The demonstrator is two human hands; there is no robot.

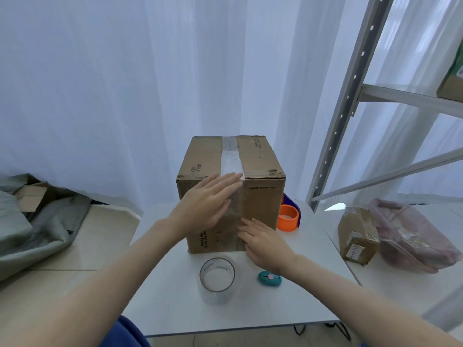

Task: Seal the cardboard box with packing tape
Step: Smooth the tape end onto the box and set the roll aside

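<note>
The tall brown cardboard box [230,191] stands upright in the middle of the white worktop [175,309], flaps closed, with a strip of clear packing tape [231,159] running along the top seam and folding over the near edge onto the front face. Both hands are on that front face — the left hand [205,204] is spread flat, fingers together and stretched up to the top edge, palm pressing on the tape where it comes over the corner. The right hand [263,242] sits lower down, fingers extended and laid flat against the cardboard near the bottom of the taped strip. Neither hand grips anything; both are open and pressing.

Just in front of the box, on the worktop, a roll of clear packing tape [218,279] stands on its side, hole facing up. Beside it to the right lies a small teal box cutter with a pink button [270,278], close under the right wrist. Behind the box's right side peeks an orange and blue tape dispenser [289,216], touching or nearly touching the box — hard to tell which.

Off to the right, on a separate surface, a small taped brown parcel [358,236] leans against a pinkish plastic bag [411,236]. A grey metal shelf frame [350,96] rises behind them, and white curtains [125,83] fill the background.
</note>
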